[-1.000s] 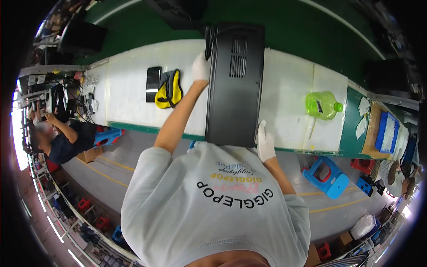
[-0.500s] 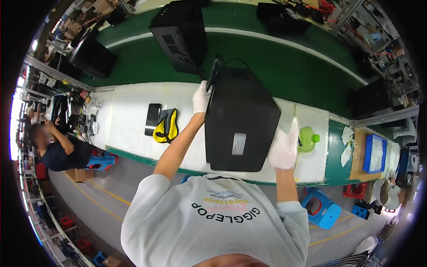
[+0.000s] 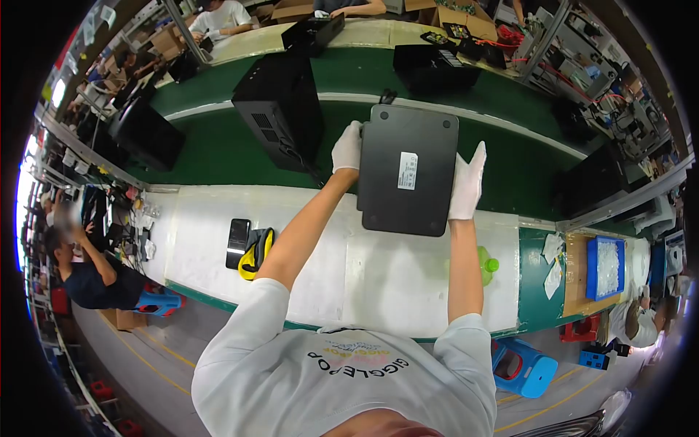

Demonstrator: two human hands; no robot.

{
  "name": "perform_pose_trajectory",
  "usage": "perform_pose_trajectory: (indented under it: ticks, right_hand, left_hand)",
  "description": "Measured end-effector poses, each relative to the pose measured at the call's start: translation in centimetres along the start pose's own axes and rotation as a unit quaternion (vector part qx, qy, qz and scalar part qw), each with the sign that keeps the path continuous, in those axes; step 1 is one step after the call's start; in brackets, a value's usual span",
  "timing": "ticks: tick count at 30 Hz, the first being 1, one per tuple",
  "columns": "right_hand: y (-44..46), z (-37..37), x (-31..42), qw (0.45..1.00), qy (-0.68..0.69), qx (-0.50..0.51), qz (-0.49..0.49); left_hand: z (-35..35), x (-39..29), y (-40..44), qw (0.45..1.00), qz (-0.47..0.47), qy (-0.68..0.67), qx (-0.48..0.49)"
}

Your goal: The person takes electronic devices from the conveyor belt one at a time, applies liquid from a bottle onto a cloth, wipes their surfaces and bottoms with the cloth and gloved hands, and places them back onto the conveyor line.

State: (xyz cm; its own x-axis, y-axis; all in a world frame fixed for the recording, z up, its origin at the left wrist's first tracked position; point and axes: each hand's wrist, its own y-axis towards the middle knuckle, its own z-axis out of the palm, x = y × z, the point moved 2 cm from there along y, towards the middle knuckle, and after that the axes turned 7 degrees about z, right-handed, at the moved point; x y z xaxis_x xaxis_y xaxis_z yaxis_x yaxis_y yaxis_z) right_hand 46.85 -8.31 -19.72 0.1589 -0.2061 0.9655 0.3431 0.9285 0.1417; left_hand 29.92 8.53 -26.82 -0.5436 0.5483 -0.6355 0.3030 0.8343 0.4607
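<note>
A black box-shaped appliance (image 3: 409,200) is held up between my two white-gloved hands, its flat face with corner feet and a white label turned toward me. My left hand (image 3: 347,148) grips its left side, the fingers partly hidden behind the edge. Against the right side presses my right hand (image 3: 466,186), its thumb or a finger sticking up along the edge. The appliance is over the near edge of the green conveyor (image 3: 495,146) and the white worktop (image 3: 313,291). A dark cord end (image 3: 388,96) shows just beyond it.
Another black appliance (image 3: 277,109) with vents and a cord stands on the conveyor to the left. A phone (image 3: 237,244), a yellow-and-grey cloth item (image 3: 256,253) and a green bottle (image 3: 487,266) lie on the worktop. A blue tray (image 3: 606,268) is at right. Co-workers sit left and across.
The appliance has moved away from me, off the worktop toward the conveyor, and its labelled face now shows squarely. My right hand, blurred before, has moved forward onto its right side.
</note>
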Motion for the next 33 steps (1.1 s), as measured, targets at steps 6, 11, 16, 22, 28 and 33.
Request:
perform_pose_trajectory:
  ticks: [6, 11, 16, 22, 28, 33]
  right_hand:
    - [4.5, -4.3, -3.0, 0.990, 0.126, -0.062, 0.024]
    - [4.5, -1.9, -0.9, 0.991, 0.045, -0.120, 0.045]
    - [3.9, -2.0, 0.3, 0.975, 0.059, -0.189, 0.104]
    - [3.7, -3.3, -1.1, 0.979, 0.125, -0.132, 0.088]
    - [2.0, -5.6, -3.2, 0.993, 0.058, -0.101, -0.003]
    - [-0.8, -2.2, 1.5, 0.978, 0.084, -0.179, 0.070]
  left_hand:
    - [-1.7, 2.5, -5.3, 0.995, 0.026, 0.060, 0.077]
    - [-9.8, 9.3, -15.6, 0.979, -0.087, 0.185, -0.010]
    - [-15.3, 13.0, -24.3, 0.924, -0.168, 0.344, 0.007]
    - [-14.1, 14.9, -27.1, 0.873, -0.231, 0.417, 0.104]
    - [-13.8, 13.6, -16.9, 0.916, -0.368, 0.149, -0.059]
    - [-13.8, -11.0, -5.6, 0.959, 0.236, -0.006, -0.156]
